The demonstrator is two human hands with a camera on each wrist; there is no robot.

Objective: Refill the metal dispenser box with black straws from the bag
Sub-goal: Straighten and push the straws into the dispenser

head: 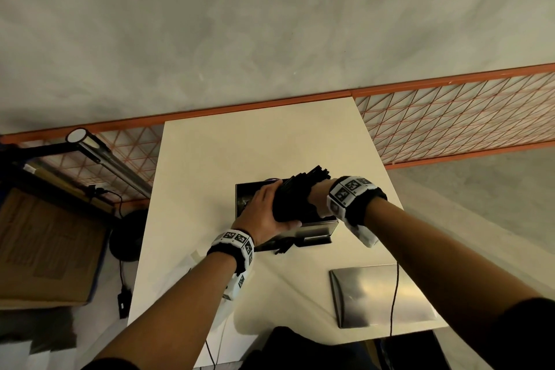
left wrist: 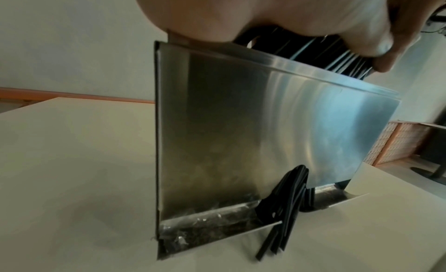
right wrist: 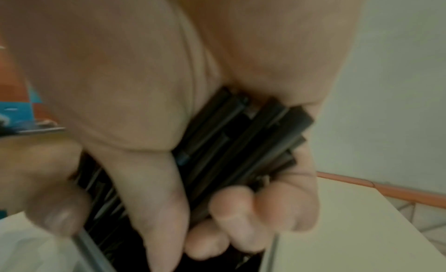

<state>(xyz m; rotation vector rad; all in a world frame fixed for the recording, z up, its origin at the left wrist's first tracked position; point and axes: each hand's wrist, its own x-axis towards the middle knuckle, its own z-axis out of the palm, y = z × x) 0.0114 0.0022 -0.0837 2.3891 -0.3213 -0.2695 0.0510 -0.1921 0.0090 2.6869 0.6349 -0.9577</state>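
Head view: both hands hold one bundle of black straws (head: pixel 295 197) over the open top of the metal dispenser box (head: pixel 318 230), which stands at the centre of the frame on the white table (head: pixel 240 153). The left hand (head: pixel 264 213) wraps its grip round the bundle's near side, thumb underneath. The right hand (right wrist: pixel 193 123) closes its fingers (right wrist: pixel 231 209) round the far side. The step in hand is judged to be loading. The bundle's long axis runs from lower left to upper right of the frame, its upper ends pointing away from the person. Next, the bundle needs levelling along the box's length, then lowering and release. A few straws (left wrist: pixel 284 209) protrude from the dispensing slot at the lower front. A flat metal lid (head: pixel 381 294) lies at lower right.
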